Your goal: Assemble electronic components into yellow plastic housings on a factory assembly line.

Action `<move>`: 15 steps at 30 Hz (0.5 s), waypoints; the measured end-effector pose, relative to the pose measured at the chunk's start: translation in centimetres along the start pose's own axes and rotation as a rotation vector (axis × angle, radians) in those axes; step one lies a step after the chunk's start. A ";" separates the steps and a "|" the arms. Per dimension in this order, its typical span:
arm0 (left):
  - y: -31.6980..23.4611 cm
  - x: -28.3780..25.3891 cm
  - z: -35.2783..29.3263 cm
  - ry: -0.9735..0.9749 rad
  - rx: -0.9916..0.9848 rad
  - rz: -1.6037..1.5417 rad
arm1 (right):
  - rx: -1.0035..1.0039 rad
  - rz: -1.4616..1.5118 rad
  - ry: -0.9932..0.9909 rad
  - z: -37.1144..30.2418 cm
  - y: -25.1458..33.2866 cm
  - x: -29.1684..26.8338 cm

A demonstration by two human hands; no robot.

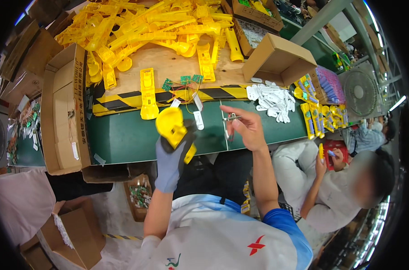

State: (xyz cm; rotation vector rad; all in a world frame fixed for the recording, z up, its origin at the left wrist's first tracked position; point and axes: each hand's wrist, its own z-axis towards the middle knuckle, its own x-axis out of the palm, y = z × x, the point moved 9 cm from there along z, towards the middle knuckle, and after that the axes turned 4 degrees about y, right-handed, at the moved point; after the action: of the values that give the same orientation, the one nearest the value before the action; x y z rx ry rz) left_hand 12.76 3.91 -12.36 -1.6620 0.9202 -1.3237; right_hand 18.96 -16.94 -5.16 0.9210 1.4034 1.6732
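My left hand [168, 164], in a grey-blue glove with dark fingers, is wrapped round a yellow plastic housing [169, 120] held above the green worktop's near edge. To its right, my bare right hand [251, 131] pinches a small metal piece [232, 117] between thumb and forefinger; its exact kind is too small to make out. Just beyond the hands lie small green circuit boards [185, 80] with thin red and yellow wires and white oblong pieces [199, 120]. Another yellow housing [148, 92] lies across the black-and-yellow striped edge.
Yellow housings [146, 29] are heaped on a wooden board at the back. White oblong parts [274, 101] lie right of my right hand. Cardboard boxes [64, 135] flank the worktop. A person [335, 184] at the right works on a yellow piece; another sits at the left.
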 end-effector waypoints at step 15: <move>-0.1 3.7 -1.6 -0.102 0.108 -0.056 | -0.096 -0.431 -0.216 -2.9 -0.7 1.8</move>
State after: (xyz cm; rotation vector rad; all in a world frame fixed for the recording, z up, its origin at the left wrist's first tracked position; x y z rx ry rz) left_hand 11.85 0.41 -10.59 -1.6658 0.7348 -1.2897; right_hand 15.68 -16.58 -6.14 0.6647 1.2565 1.2664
